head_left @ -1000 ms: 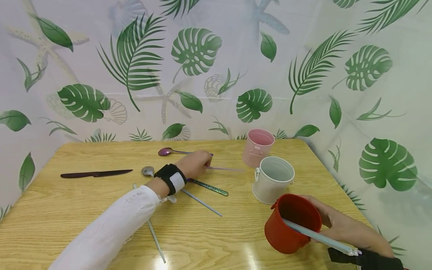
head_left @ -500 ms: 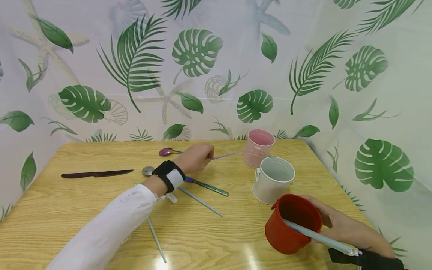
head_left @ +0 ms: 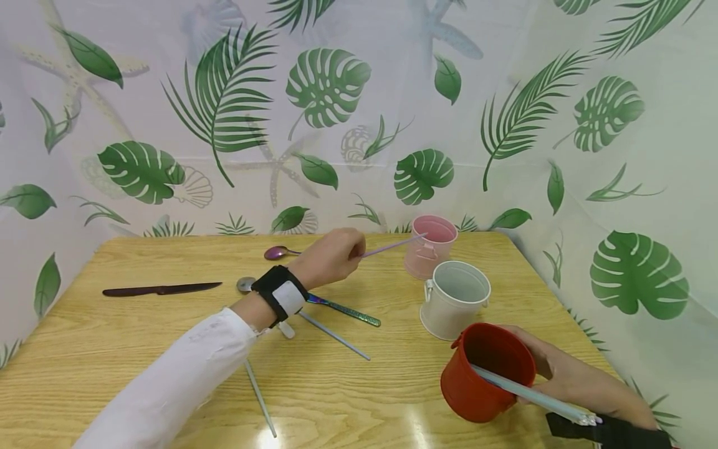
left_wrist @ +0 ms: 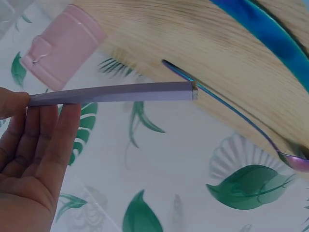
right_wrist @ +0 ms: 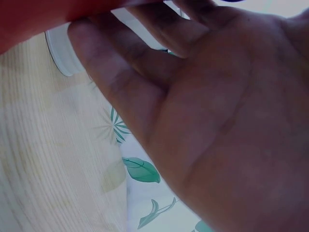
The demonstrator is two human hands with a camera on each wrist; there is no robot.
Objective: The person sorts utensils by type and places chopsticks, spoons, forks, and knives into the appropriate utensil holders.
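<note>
My left hand (head_left: pixel 336 254) pinches a lilac chopstick (head_left: pixel 389 247) between thumb and fingers. In the head view the thin tip overlaps the mouth of the pink bucket (head_left: pixel 424 265). From the left wrist, the chopstick's thick square end (left_wrist: pixel 186 91) points away from the hand (left_wrist: pixel 36 150), fingers almost straight beneath it. My right hand (head_left: pixel 578 380) holds a tilted red bucket (head_left: pixel 468 396) at its side, the fingers (right_wrist: pixel 120 82) reaching along it. Pale blue chopsticks (head_left: pixel 535 395) lean out of the red bucket over the right wrist.
A white bucket (head_left: pixel 445 315) stands between the pink and red ones. Scattered on the wooden table are a dark knife (head_left: pixel 162 290), a purple spoon (head_left: pixel 275 252), a silver spoon (head_left: pixel 245 285), a glittery green-handled utensil (head_left: pixel 353 313), a blue chopstick (head_left: pixel 339 340) and a pale green chopstick (head_left: pixel 260 399).
My left hand has lifted the lilac chopstick, moving up and slightly right. Its tip swung up from low over the table to the pink bucket's mouth. The right hand and red bucket stay put.
</note>
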